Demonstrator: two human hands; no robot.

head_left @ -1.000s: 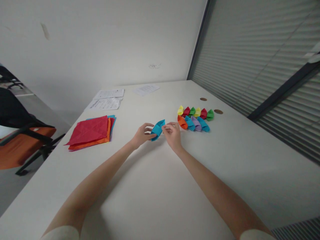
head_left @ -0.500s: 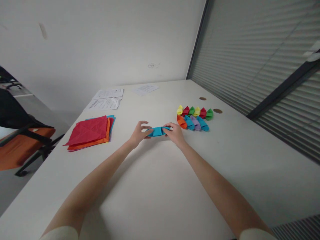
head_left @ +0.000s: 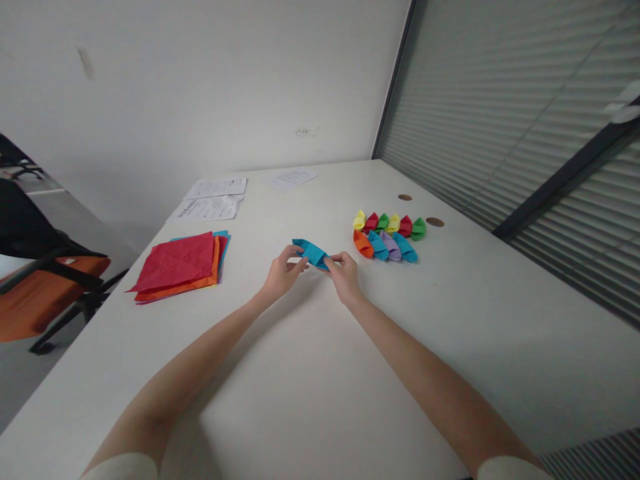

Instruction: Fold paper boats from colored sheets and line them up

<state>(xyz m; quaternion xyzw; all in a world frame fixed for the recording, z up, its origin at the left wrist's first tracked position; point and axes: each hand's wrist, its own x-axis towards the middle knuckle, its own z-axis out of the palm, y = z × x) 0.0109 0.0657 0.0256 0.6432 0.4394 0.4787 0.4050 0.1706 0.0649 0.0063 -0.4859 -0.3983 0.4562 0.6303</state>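
Blue paper now slants down twd R hand; lvl b4.

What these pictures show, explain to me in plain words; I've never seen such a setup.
There is no machine here, just a person's bare left hand and right hand. The pictures come from one camera worn on that person's head, looking forward and down. Both hands hold a folded blue paper piece over a white flat-topped table. On the table, to the left, lies a stack of coloured paper sheets, red on top; beyond it are printed white paper sheets. To the right stand two rows of small, folded, multicoloured paper pieces.
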